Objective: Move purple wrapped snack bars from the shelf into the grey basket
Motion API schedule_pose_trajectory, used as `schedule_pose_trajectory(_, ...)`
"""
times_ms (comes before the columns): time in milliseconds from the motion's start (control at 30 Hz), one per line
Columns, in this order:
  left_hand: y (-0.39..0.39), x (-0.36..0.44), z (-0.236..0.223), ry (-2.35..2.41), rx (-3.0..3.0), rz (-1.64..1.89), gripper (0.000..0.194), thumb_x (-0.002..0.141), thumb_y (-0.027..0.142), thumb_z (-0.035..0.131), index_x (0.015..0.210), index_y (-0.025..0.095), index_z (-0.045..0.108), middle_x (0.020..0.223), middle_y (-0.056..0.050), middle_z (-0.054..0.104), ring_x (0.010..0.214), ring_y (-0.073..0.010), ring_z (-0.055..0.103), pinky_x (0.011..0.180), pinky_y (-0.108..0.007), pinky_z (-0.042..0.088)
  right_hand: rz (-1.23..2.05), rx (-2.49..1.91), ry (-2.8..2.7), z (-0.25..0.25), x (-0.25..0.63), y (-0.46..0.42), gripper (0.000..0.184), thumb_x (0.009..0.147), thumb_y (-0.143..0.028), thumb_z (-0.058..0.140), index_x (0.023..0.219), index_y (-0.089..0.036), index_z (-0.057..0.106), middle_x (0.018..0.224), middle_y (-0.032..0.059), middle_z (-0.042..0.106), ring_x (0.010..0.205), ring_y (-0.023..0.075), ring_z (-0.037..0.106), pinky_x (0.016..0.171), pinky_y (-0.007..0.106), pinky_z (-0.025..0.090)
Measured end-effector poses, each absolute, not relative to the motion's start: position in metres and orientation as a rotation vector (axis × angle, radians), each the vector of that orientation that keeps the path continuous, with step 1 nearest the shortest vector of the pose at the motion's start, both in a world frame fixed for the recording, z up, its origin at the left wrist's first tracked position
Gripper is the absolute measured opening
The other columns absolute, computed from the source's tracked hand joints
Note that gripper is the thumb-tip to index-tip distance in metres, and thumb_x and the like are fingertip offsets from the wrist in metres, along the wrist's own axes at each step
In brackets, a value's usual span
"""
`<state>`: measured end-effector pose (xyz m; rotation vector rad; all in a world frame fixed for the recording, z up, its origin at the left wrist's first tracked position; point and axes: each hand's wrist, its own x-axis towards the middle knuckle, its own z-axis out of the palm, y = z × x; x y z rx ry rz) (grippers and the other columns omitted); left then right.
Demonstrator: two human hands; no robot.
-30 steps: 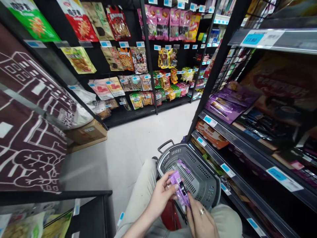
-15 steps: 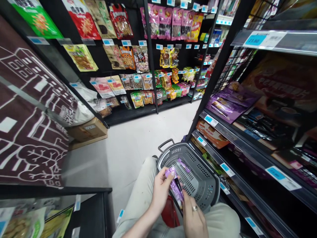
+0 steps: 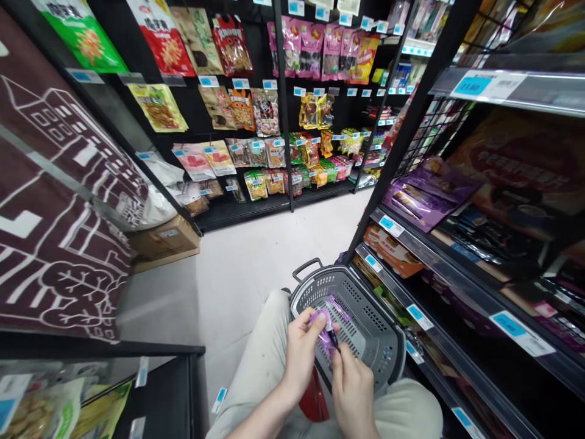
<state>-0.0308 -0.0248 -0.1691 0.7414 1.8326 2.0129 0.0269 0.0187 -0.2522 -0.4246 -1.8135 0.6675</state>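
Head view: pinching the top of a small purple packet (image 3: 326, 341) with the left hand (image 3: 300, 347) and its lower side with the right hand (image 3: 354, 381), over the near side of the grey basket (image 3: 381, 332). Might slip from too light a pinch and drop near the other purple packet (image 3: 339, 309). Might rip or get squashed from pulling or squeezing too hard.

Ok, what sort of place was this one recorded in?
Most likely a shop's snack aisle: packets hang in rows, price tags line the shelf edges, and a grey shopping basket is close by.
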Motion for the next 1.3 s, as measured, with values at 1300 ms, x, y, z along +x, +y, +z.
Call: schedule_pose_trajectory(1300, -0.105, -0.094, -0.189, 1.932, 0.777, 1.182, 0.036, 0.064, 0.044, 0.069, 0.072, 0.015, 0.049, 0.061, -0.002, 0.062, 0.053, -0.0165, 0.061, 0.048, -0.026, 0.049, 1.909, -0.174, -1.521, -0.321, 0.065, 0.059, 0.039, 0.077, -0.048, 0.06, 0.101, -0.019, 0.061, 0.086, 0.007, 0.065, 0.07, 0.0194, 0.062, 0.062, 0.029, 0.052)
